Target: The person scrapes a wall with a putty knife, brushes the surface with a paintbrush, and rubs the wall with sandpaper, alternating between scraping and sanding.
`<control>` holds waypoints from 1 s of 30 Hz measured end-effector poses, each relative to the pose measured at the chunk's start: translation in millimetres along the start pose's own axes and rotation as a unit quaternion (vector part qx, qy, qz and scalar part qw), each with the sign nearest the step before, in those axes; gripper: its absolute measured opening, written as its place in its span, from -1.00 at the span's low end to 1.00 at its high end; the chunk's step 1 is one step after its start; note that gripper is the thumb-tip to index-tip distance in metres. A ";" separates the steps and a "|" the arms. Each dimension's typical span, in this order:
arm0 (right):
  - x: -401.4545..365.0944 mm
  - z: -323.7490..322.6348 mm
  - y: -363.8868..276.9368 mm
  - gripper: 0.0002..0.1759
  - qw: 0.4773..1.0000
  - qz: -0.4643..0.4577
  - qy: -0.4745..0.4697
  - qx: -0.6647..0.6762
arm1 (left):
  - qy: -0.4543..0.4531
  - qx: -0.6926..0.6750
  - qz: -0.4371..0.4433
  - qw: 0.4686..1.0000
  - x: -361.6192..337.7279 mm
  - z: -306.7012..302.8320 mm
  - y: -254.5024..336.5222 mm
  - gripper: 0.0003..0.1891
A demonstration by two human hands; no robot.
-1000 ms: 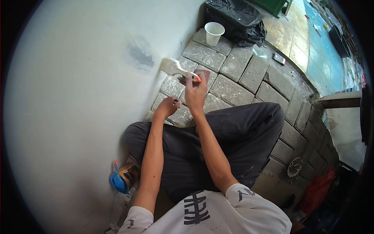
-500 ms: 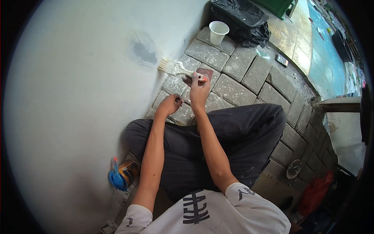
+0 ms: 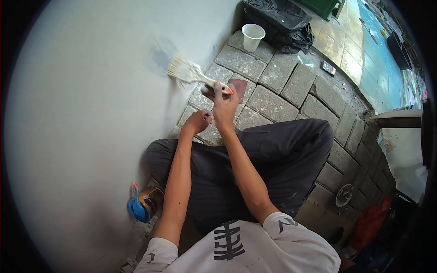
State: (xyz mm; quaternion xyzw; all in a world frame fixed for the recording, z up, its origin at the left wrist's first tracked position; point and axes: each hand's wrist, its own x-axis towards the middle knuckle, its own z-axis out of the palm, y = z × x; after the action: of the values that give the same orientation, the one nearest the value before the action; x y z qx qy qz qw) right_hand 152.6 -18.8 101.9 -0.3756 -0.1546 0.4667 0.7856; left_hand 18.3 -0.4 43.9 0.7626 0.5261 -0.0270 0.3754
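Note:
My right hand [image 3: 225,108] grips the handle of a white-smeared paintbrush [image 3: 193,74], whose pale bristles are at the white wall [image 3: 100,113], just below a grey patch [image 3: 165,55]. Whether the bristles press on the wall is hard to tell. My left hand [image 3: 198,122] is closed, its fingers curled near my knee; anything inside them is hidden. Just beyond my right hand, a reddish-brown sheet [image 3: 239,89], like sandpaper, lies on the paving.
A white plastic cup [image 3: 253,38] stands on the grey paving blocks [image 3: 241,61], near black plastic bags [image 3: 277,22]. At lower left, a can [image 3: 152,199] with a blue item [image 3: 137,209] sits against the wall. A small box [image 3: 328,68] lies by the blue floor [image 3: 378,63].
My right hand has moved left with the paintbrush, bringing the bristles over to the wall near the grey patch. More of the reddish-brown sheet shows. My left hand has barely moved.

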 end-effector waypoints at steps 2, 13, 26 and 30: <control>-1.1 -28.6 12.9 -0.76 0.978 -0.057 0.059 -0.194 | -0.005 -0.018 -0.010 1.000 1.6 1.9 -0.6 -0.68; -17.8 35.3 -56.7 -0.79 0.993 0.026 -0.061 0.100 | 0.043 -0.048 0.082 0.995 32.3 45.8 -72.3 -0.67; -9.1 -8.2 -25.6 -0.75 0.985 -0.061 0.031 -0.157 | 0.023 -0.022 0.011 0.999 0.4 4.4 -3.2 -0.69; -17.5 25.9 -42.5 -0.79 1.000 -0.028 -0.012 0.005 | 0.028 -0.035 0.067 0.997 32.8 40.7 -68.5 -0.67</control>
State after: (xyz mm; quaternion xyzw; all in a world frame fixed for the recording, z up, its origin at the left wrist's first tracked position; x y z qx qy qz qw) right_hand 154.5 -34.2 152.4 -0.3620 -0.1721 0.4494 0.7984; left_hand -9.1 12.0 -36.8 0.7831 0.4844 0.0379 0.3881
